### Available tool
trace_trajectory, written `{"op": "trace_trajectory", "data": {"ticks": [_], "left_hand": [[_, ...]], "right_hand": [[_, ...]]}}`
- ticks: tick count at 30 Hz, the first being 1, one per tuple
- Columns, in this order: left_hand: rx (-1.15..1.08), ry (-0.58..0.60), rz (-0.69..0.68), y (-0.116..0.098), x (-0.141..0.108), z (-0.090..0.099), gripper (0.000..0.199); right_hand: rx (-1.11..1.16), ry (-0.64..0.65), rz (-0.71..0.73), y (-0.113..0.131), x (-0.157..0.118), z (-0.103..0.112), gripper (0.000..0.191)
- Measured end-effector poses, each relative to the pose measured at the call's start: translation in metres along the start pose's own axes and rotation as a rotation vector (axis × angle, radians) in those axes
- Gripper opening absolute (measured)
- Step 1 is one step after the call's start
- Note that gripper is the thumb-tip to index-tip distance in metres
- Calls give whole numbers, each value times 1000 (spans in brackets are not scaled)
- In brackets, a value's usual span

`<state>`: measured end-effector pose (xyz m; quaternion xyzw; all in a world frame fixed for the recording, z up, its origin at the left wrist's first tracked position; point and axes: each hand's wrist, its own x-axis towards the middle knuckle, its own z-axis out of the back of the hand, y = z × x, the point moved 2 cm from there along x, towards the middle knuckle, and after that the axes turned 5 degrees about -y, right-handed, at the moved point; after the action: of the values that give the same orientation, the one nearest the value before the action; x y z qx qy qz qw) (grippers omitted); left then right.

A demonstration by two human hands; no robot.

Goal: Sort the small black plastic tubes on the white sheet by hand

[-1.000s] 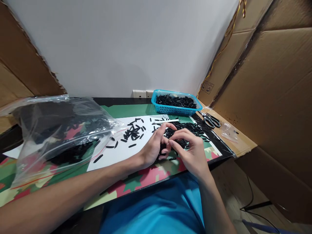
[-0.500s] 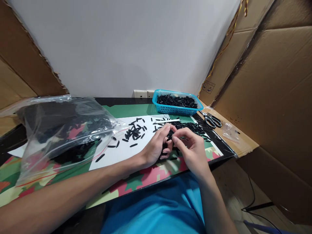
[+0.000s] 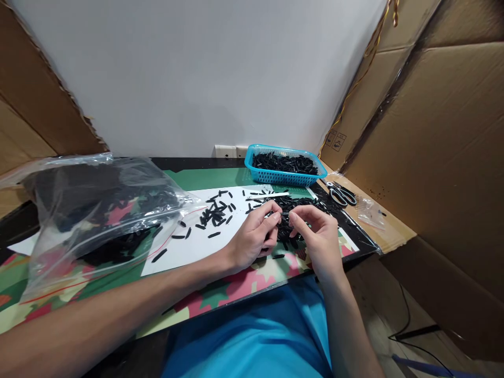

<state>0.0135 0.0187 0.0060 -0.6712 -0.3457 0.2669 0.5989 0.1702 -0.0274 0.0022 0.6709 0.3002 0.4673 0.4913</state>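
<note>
My left hand (image 3: 255, 235) is closed in a pinch, thumb against curled forefinger, at the near side of the paper. A hand's gap to the right, my right hand (image 3: 318, 233) pinches with thumb and forefinger. A small dark strip (image 3: 285, 213) spans the space between the two sets of fingertips, partly hidden by them. Under and behind the hands lies a heap of short black strips (image 3: 311, 203). More loose black strips (image 3: 216, 214) are scattered on the white paper (image 3: 189, 257) to the left.
A blue basket (image 3: 325, 172) full of black strips stands by the wall. Scissors (image 3: 342, 195) and a small plastic bag (image 3: 370, 212) lie at the right. On the left is a large clear zip bag (image 3: 98, 205) with black pieces. A white stick (image 3: 271, 195) lies behind the hands.
My hands have drawn apart, the right one moving rightward, and a strip now shows between the fingertips. The left hand's fingers have curled in more tightly.
</note>
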Motion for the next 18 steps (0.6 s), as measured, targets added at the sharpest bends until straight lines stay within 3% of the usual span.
{"op": "trace_trajectory", "data": {"ticks": [18], "left_hand": [[-22, -35, -3, 2, 2, 1, 37]], "right_hand": [[-38, 54, 16, 0, -1, -2, 28]]}}
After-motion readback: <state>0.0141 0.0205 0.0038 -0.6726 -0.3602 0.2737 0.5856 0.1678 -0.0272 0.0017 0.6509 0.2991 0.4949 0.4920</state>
